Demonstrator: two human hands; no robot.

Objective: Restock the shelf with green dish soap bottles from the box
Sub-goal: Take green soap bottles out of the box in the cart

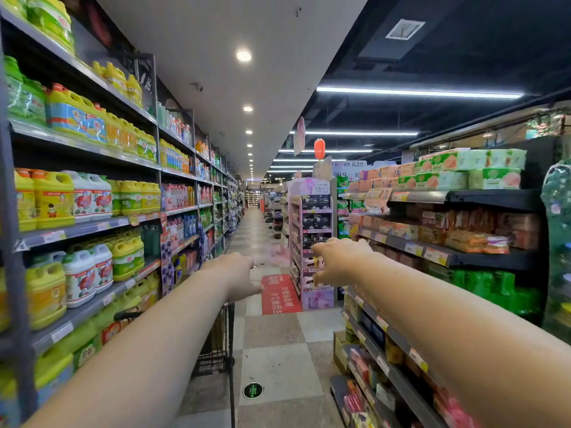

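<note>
I look down a shop aisle with both arms stretched forward. My left hand (238, 274) hangs in the air above a black wire trolley (216, 347), fingers loosely curled down, holding nothing. My right hand (336, 261) is out to the right at the same height, fingers apart and empty. The shelf unit (77, 315) on the left carries yellow, white and green dish soap bottles; green ones (126, 257) stand on the lower shelf. No box shows in this view.
The right shelving (432, 251) holds packaged soaps and tissue packs. A pink display stand (312, 242) stands mid-aisle beyond a red floor mat (279, 293). The tiled aisle floor (278, 366) runs far ahead between the shelves.
</note>
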